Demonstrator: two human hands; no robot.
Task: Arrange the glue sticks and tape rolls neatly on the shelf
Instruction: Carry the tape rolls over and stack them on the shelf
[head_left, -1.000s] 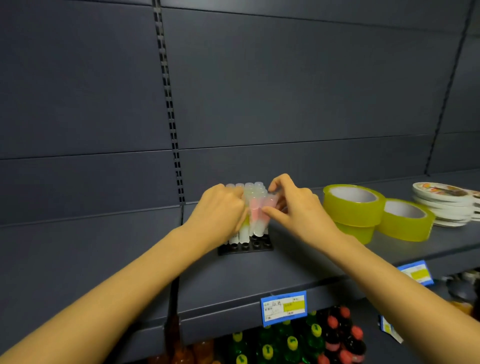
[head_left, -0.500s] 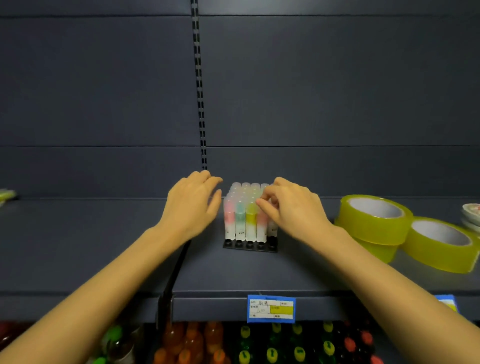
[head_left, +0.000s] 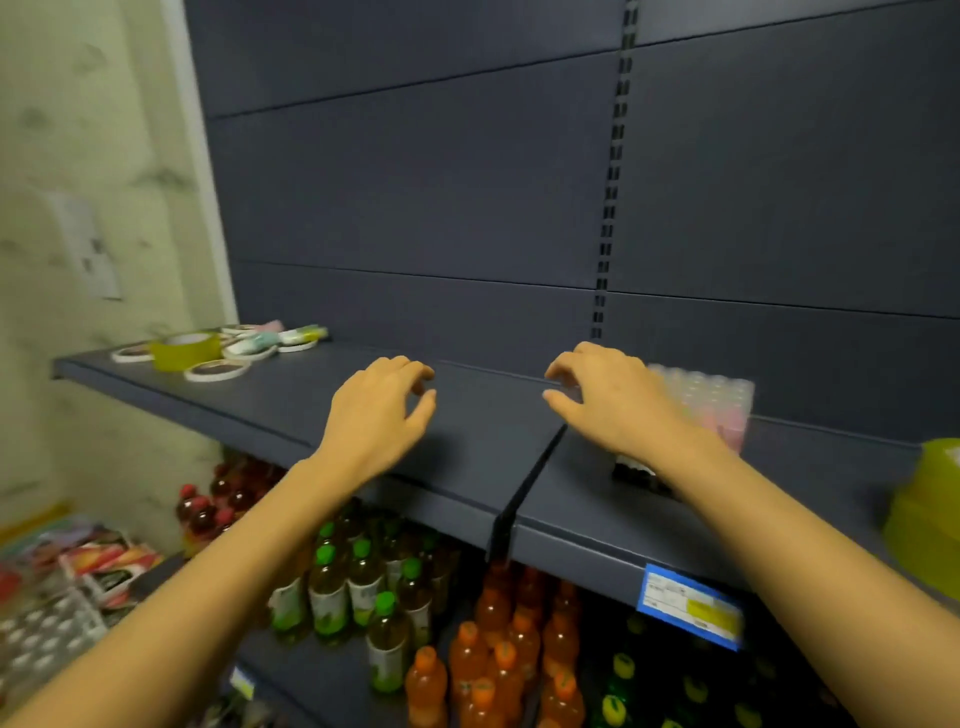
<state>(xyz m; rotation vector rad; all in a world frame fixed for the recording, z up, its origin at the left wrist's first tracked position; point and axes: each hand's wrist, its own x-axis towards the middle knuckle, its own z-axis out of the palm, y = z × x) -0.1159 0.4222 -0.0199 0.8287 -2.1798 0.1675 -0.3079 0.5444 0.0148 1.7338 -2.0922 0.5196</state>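
A block of pastel glue sticks (head_left: 717, 402) stands in a black tray on the dark shelf (head_left: 483, 431), partly hidden behind my right wrist. My right hand (head_left: 608, 400) hovers just left of it, fingers loosely curled, holding nothing. My left hand (head_left: 382, 408) hangs over the bare shelf further left, fingers relaxed and empty. At the shelf's far left end lie a yellow-green tape roll (head_left: 184, 351), flat white tape rolls (head_left: 218, 370) and a few loose glue sticks (head_left: 301, 333). Another yellow-green tape roll (head_left: 930, 499) shows at the right edge, blurred.
A vertical divider (head_left: 511, 512) splits the shelf front between my arms. A blue price tag (head_left: 691, 608) hangs on the shelf edge. Drink bottles (head_left: 395, 613) fill the shelf below. Packaged goods (head_left: 98, 564) lie at the lower left, beside a pale wall (head_left: 78, 208).
My view has swung left, bringing the shelf's left end into sight. Both hands have come off the glue stick block and moved left of it, now empty.
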